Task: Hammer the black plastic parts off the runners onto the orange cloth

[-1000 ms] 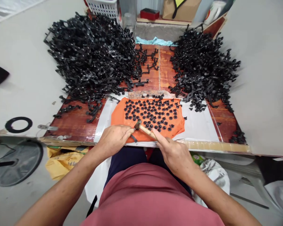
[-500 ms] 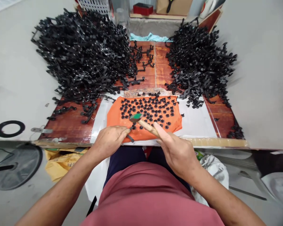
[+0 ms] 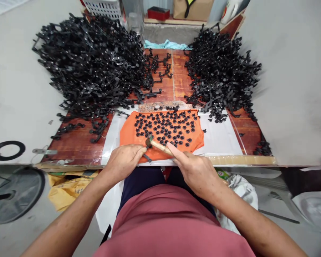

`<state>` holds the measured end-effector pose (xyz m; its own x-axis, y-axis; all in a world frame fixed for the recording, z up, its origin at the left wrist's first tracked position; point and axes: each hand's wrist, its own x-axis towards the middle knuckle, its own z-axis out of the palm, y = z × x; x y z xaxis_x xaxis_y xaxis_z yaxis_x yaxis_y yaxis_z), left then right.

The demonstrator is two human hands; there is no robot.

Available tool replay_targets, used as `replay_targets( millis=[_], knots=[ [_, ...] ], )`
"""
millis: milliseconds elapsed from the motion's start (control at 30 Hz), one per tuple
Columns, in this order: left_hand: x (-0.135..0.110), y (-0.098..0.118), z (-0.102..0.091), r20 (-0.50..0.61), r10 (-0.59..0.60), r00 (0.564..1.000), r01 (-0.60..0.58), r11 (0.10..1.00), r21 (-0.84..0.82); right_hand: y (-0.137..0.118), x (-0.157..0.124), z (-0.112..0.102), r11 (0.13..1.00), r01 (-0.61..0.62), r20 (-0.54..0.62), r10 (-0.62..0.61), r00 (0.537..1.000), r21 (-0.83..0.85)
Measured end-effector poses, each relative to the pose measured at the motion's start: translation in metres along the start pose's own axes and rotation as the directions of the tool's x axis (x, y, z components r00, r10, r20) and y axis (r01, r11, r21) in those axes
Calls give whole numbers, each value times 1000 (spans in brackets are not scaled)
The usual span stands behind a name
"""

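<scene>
Wooden-handled hammer with a dark head (image 3: pixel 161 146) slants over the near part of an orange cloth (image 3: pixel 127 132), its handle clasped by the fingers of a person's right hand (image 3: pixel 194 170), its head just beside the left fingertips. At the cloth's near left edge, the left hand (image 3: pixel 125 160) has its thumb and forefinger pinched on a slim black part (image 3: pixel 147 158) that pokes out beside the thumb. Small black disc-shaped pieces (image 3: pixel 174 138) dot the cloth. Beyond it on the glossy reddish-brown surface (image 3: pixel 164 88), tangled black parts (image 3: pixel 93 67) rise in two heaps, far left and far right.
</scene>
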<state>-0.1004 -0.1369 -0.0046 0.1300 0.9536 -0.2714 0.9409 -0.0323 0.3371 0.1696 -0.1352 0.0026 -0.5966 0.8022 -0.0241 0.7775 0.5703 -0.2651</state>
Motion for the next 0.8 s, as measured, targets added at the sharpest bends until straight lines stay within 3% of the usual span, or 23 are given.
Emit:
replay_targets(
  millis=[100,233,400,533,667,800],
  knots=[
    [0,1,0,-11,-3,1000,3,1000,-7,-1,1,1,1000,-18,-51,19,999,16],
    [1,-1,1,-3,-10,1000,10,1000,-27,-1,3,8,999,-26,26,27,999,-35],
    [-1,-9,2,-66,20,998,-34,973,-228,8,-4,5,948,-36,-73,62,995,315],
    [-10,-6,-5,-75,-33,997,-12,841,-541,10,-10,3,818,-73,-118,170,978,570],
    [-17,1,-9,-17,-76,997,42,713,-700,5,-7,6,741,-100,-107,226,968,664],
    [-16,-4,-2,-66,-106,992,40,770,-637,3,-7,10,729,-121,-88,241,967,673]
  ],
)
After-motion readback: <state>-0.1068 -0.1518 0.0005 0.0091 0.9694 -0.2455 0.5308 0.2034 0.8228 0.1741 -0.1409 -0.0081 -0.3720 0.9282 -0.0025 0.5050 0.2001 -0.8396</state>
